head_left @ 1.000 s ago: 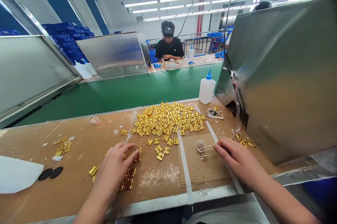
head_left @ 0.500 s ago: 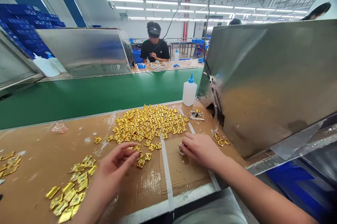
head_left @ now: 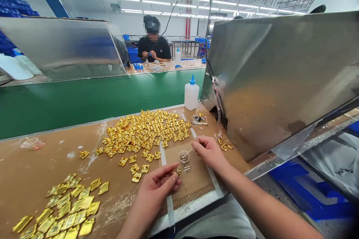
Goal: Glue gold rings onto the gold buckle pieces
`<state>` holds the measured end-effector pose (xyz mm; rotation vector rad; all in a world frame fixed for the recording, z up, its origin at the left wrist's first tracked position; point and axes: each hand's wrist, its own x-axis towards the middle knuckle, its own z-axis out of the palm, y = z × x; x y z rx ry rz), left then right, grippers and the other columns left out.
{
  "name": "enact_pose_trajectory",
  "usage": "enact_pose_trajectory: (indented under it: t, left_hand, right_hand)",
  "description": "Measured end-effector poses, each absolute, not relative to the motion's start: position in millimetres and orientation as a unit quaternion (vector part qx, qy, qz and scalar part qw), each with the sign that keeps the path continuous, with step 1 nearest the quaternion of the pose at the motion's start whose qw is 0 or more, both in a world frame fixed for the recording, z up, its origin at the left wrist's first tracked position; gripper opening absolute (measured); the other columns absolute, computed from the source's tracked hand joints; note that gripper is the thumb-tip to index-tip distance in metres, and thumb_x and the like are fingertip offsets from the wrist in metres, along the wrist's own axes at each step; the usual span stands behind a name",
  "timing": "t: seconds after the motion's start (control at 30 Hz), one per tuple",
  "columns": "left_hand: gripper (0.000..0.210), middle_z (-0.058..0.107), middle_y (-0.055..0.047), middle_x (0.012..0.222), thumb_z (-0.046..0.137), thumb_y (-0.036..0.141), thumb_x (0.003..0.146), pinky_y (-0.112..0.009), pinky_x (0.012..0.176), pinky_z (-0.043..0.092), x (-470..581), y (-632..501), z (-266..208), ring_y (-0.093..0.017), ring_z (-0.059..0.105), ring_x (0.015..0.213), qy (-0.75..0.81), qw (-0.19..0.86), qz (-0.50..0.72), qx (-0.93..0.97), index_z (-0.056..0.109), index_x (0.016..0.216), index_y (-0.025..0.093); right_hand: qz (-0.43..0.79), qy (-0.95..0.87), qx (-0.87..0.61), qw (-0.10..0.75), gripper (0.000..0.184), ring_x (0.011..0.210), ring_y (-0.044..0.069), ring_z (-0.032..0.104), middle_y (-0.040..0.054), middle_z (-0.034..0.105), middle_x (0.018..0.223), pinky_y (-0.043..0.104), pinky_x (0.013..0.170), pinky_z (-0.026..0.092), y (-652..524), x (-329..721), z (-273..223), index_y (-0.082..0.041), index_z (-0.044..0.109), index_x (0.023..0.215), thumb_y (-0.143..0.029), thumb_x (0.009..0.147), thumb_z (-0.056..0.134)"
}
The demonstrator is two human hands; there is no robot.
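Note:
Over the cardboard pad (head_left: 196, 188), my left hand (head_left: 159, 183) pinches a small gold piece (head_left: 178, 171) between thumb and fingertips. My right hand (head_left: 209, 151) grips a thin pale stick (head_left: 189, 151), its lower end inside a small clear round cup (head_left: 184, 156). Just below the cup lies a clear, shiny patch (head_left: 187, 168) on the pad. A large heap of small gold pieces (head_left: 146, 128) spreads beyond my hands, with several loose ones between the heap and my left hand. Flatter gold pieces (head_left: 70, 209) lie in a group at the lower left.
A white bottle with a blue cap (head_left: 192, 95) stands at the table's far edge. Gold rings (head_left: 224, 144) lie beside the large metal panel (head_left: 280, 89) on the right. Across the green belt (head_left: 98, 100) a person (head_left: 154, 46) in black sits working with both hands.
My left hand has moved right to the pad and now holds a gold piece. My right hand has lifted off the cup, showing the stick in it. The view has shifted right.

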<state>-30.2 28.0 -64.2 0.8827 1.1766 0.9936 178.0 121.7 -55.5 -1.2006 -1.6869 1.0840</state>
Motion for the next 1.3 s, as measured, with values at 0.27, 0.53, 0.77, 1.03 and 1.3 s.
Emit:
enact_pose_trajectory:
  t: [0.27,0.53,0.77,1.03,1.3]
  left_hand:
    - [0.04,0.079,-0.006,0.081,0.086,0.036,0.071,-0.031,0.069,0.064,-22.5,25.9,-73.7,-0.021,0.074,0.071,0.563,0.512,0.404,0.507,0.083,0.107,0.019]
    - [0.032,0.08,-0.005,0.082,0.085,0.036,0.073,-0.031,0.067,0.066,-22.1,23.8,-78.1,-0.022,0.075,0.069,0.58,0.448,0.393,0.555,0.084,0.103,0.023]
    - [0.035,0.08,-0.005,0.087,0.085,0.036,0.077,-0.03,0.071,0.066,-23.8,22.8,-78.9,-0.021,0.076,0.073,0.581,0.475,0.373,0.545,0.082,0.109,0.022]
    - [0.036,0.079,-0.005,0.082,0.086,0.037,0.072,-0.029,0.066,0.066,-21.6,23.5,-78.1,-0.019,0.074,0.067,0.585,0.471,0.394,0.53,0.083,0.103,0.02]
    - [0.032,0.078,-0.004,0.082,0.084,0.036,0.073,-0.026,0.062,0.064,-19.3,21.4,-77.4,-0.018,0.073,0.066,0.576,0.444,0.416,0.546,0.083,0.103,0.023]
  right_hand:
    - [0.464,-0.613,-0.472,0.43,0.043,0.058,0.011,0.038,-0.0031,0.043,0.059,0.025,0.057,0.029,70.9,176.5,-71.8,-0.019,0.048,0.061,-0.047,0.09,0.062]
    - [0.45,-0.649,-0.457,0.41,0.037,0.061,0.011,0.04,-0.003,0.047,0.062,0.025,0.059,0.03,71.6,173.4,-75.7,-0.018,0.053,0.063,-0.038,0.093,0.061]
    - [0.419,-0.676,-0.456,0.4,0.036,0.061,0.011,0.041,-0.0034,0.047,0.061,0.026,0.061,0.03,70.7,172.9,-76.7,-0.018,0.052,0.063,-0.034,0.094,0.062]
    - [0.373,-0.698,-0.435,0.43,0.035,0.057,0.009,0.038,-0.0052,0.041,0.058,0.024,0.058,0.027,70.1,172.4,-75.2,-0.018,0.045,0.06,-0.023,0.091,0.061]
    - [0.295,-0.705,-0.42,0.489,0.032,0.058,0.009,0.04,-0.0052,0.043,0.061,0.023,0.058,0.029,71.8,175.3,-69.7,-0.018,0.049,0.064,-0.02,0.094,0.061]
